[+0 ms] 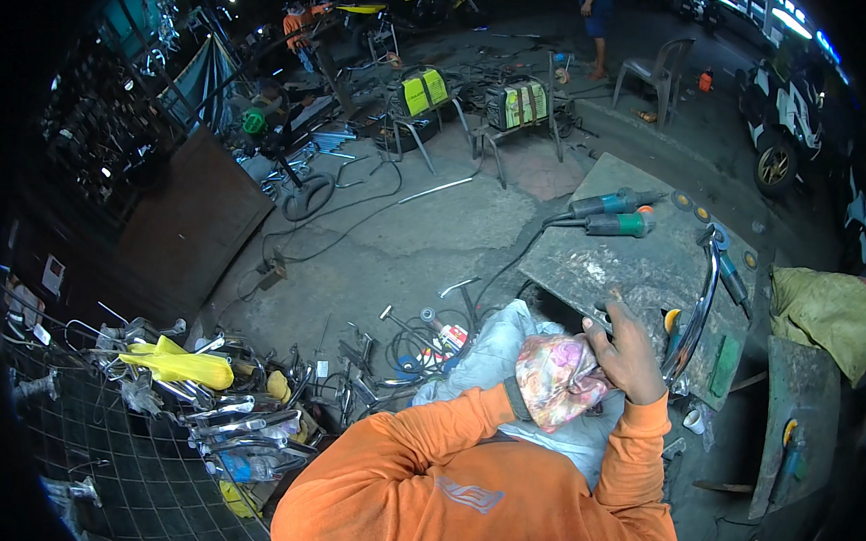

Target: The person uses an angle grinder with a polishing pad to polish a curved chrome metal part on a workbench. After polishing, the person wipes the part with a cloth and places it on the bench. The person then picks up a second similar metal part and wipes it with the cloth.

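A crumpled floral cloth (555, 378), pink and cream, is wrapped around my left hand, so its fingers do not show. Above a dark cuff, the left forearm comes in from the left in an orange sleeve. My bare right hand (632, 359) presses against the cloth's right side, its fingers bent at the bunched edge. Both hands are over my lap, where pale grey-blue fabric (487, 353) covers my legs. Just beyond them is a worn worktable (633, 277). Shiny bent metal tubes (699, 313) lie on its right part, near my right hand.
Angle grinders (618, 224) and abrasive discs (682, 200) lie on the table. Metal parts (246, 421) and a yellow bag (177, 362) crowd the left side. Cables (329, 253) cross the floor towards two welding machines (517, 106) on stands. A chair (657, 73) and motorcycle (782, 116) stand far right.
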Tool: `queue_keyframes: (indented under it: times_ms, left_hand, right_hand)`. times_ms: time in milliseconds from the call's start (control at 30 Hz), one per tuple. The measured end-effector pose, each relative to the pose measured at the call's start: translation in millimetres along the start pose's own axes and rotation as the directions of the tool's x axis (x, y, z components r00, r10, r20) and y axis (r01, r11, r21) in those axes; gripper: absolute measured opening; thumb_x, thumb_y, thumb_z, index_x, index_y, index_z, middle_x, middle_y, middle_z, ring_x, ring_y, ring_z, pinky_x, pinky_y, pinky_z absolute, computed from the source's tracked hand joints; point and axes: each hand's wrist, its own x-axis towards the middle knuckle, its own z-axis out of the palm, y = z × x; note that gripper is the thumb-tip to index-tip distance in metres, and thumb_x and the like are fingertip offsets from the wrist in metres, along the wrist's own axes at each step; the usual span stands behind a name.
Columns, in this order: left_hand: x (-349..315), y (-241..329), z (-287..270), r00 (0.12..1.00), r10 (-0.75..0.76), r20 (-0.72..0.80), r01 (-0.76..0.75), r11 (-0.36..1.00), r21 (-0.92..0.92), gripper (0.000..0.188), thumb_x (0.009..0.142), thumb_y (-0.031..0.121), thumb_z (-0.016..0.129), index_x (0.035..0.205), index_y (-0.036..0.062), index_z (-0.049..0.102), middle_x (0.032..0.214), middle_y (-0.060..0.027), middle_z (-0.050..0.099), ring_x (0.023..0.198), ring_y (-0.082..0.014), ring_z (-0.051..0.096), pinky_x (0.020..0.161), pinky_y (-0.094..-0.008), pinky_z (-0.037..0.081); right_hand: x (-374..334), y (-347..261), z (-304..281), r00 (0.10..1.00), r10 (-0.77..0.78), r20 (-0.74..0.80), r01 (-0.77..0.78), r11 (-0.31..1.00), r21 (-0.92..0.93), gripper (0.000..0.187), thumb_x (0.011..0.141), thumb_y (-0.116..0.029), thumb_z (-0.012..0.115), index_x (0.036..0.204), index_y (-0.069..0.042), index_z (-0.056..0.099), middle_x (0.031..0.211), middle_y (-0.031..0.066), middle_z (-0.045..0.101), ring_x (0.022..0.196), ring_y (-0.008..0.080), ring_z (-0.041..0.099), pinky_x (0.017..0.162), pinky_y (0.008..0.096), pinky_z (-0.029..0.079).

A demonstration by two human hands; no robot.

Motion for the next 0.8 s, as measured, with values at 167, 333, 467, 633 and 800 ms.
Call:
queue_keyframes:
  times_ms: [167,333,467,633,800]
  left_hand:
    - [-23,-41,21,0.986,-0.123,0.116,0.145,0.966,-0.213,0.050,0.098,0.039,0.063,0.140,0.0125,0.060,0.138,-0.0053,0.063,0.128,-0.0236,0.058,0.113,-0.0402,0.041]
    - [-11,-59,28,0.998,-0.035,0.061,0.045,0.984,-0.171,0.033,0.095,0.035,0.067,0.115,0.0088,0.064,0.106,-0.0078,0.067,0.098,-0.0252,0.064,0.082,-0.0413,0.050]
    - [22,-31,14,0.974,-0.159,0.164,0.130,0.976,0.173,0.047,0.099,0.037,0.064,0.134,0.0063,0.061,0.125,-0.0117,0.066,0.116,-0.0279,0.062,0.100,-0.0401,0.050]
    - [31,-34,24,0.950,-0.135,0.280,0.137,0.991,0.012,0.050,0.097,0.031,0.067,0.139,0.0066,0.058,0.134,-0.0111,0.063,0.117,-0.0275,0.063,0.105,-0.0403,0.048]
    - [-4,-80,53,0.927,0.169,0.334,0.351,-0.082,-0.933,0.048,0.106,0.024,0.053,0.149,0.0032,0.049,0.142,-0.0139,0.059,0.126,-0.0260,0.060,0.113,-0.0387,0.046]
  right_hand:
    - [-2,1,-8,0.988,0.131,0.084,-0.131,0.991,-0.013,0.038,0.103,-0.027,0.059,0.116,0.009,0.060,0.101,0.0321,0.064,0.099,0.0497,0.062,0.085,0.0489,0.049]
    - [-1,20,-10,0.943,0.255,0.213,-0.255,0.967,-0.026,0.045,0.106,-0.029,0.055,0.126,0.011,0.059,0.103,0.0315,0.066,0.098,0.0445,0.063,0.090,0.0447,0.049]
    - [-14,52,7,0.997,-0.002,0.080,-0.004,0.997,0.076,0.039,0.107,-0.021,0.052,0.135,0.006,0.053,0.127,0.0317,0.060,0.116,0.0462,0.059,0.102,0.0465,0.046]
    - [-33,87,0,0.983,-0.115,0.144,0.119,0.993,-0.021,0.047,0.107,-0.007,0.046,0.153,0.002,0.040,0.146,0.0286,0.051,0.132,0.0444,0.053,0.114,0.0465,0.042]
    - [-33,63,-14,0.970,0.047,0.237,-0.080,0.988,0.134,0.043,0.108,-0.018,0.050,0.145,0.004,0.049,0.132,0.0292,0.060,0.121,0.0420,0.060,0.106,0.0431,0.046]
